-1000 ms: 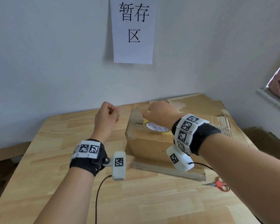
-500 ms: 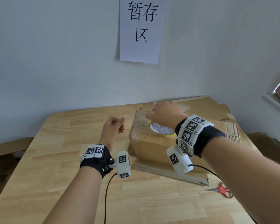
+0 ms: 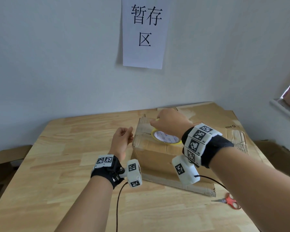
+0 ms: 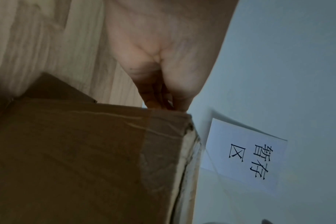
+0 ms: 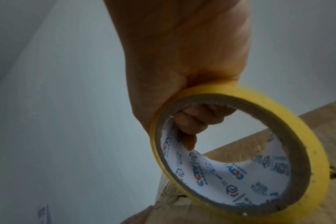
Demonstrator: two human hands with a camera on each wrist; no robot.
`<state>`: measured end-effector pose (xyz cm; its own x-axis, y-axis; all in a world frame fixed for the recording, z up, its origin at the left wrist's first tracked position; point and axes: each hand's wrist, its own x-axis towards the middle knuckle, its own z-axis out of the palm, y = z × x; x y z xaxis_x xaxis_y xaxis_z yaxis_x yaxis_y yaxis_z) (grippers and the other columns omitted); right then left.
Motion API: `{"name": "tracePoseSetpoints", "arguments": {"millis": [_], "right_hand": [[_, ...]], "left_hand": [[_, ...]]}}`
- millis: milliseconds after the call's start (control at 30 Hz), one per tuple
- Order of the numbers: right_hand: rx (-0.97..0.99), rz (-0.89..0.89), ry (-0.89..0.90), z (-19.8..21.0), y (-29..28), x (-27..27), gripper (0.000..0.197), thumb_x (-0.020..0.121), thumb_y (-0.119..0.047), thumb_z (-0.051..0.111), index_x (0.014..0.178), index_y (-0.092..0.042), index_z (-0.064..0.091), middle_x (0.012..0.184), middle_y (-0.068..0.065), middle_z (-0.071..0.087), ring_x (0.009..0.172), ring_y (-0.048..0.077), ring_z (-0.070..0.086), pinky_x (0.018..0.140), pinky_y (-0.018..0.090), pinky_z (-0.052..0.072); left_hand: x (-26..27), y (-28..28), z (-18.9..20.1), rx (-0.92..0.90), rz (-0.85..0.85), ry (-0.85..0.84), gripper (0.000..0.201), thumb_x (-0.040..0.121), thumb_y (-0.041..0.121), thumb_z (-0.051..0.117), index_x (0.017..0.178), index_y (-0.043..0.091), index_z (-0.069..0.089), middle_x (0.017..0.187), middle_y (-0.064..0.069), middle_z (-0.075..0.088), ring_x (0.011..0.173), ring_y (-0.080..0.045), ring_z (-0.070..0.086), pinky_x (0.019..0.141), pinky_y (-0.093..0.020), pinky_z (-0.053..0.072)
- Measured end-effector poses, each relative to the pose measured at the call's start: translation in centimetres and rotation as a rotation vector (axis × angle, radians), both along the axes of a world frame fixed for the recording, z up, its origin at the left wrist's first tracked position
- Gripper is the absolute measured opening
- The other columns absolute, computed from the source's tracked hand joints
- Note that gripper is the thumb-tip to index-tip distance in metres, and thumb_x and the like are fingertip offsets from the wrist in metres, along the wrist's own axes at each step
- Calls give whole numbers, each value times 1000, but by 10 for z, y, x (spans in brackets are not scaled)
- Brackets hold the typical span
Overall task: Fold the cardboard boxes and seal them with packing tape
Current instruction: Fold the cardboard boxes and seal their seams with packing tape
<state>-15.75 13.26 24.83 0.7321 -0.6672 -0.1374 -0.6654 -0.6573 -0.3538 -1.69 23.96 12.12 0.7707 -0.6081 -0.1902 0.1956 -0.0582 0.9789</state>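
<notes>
Tape work is the step in hand: the right hand [image 3: 170, 122] has its grip curled through the yellow roll of packing tape [image 5: 239, 153], held over the top of the closed brown cardboard box [image 3: 157, 158] on the wooden surface [image 3: 60, 164]. The left hand [image 3: 122, 139], fingers pinched together at the box's left top edge, seems to hold the tape's free end, though the strip hardly shows. Pull level along the seam, then press down. Open room lies left; red-handled scissors [image 3: 229, 200] lie right
</notes>
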Motion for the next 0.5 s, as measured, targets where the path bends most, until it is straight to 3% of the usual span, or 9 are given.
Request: {"name": "tracePoseSetpoints", "arguments": {"millis": [67, 133, 267, 500], "right_hand": [[-3, 2, 3, -1, 0, -1, 39, 86, -33, 48, 55, -12, 37, 56, 0, 38, 53, 17, 39, 48, 25, 30], [-1, 8, 8, -2, 0, -2, 39, 87, -34, 47, 56, -12, 40, 57, 0, 40, 54, 17, 42, 49, 25, 31], [14, 27, 24, -3, 0, -1, 32, 87, -34, 46, 73, -8, 59, 64, 2, 50, 65, 20, 51, 54, 25, 39], [-3, 13, -1, -5, -3, 1, 33, 87, -33, 46, 65, -9, 49, 59, 1, 45, 57, 18, 46, 50, 24, 34]], "left_hand": [[-5, -1, -3, -7, -20, 37, 20, 95, 22, 57, 80, 11, 48, 62, 0, 51, 48, -8, 44, 47, -18, 40], [-7, -2, -6, 2, -48, 48, 22, 95, 26, 58, 81, 12, 48, 61, 0, 50, 52, -12, 42, 51, -23, 37], [-11, -2, -6, -1, -80, 67, 22, 96, 26, 55, 79, 13, 47, 62, 0, 48, 54, -12, 41, 52, -23, 35], [-11, -7, -2, 101, -154, -23, 21, 99, 29, 49, 84, 16, 42, 67, 2, 46, 54, -8, 42, 45, -14, 38]]}}
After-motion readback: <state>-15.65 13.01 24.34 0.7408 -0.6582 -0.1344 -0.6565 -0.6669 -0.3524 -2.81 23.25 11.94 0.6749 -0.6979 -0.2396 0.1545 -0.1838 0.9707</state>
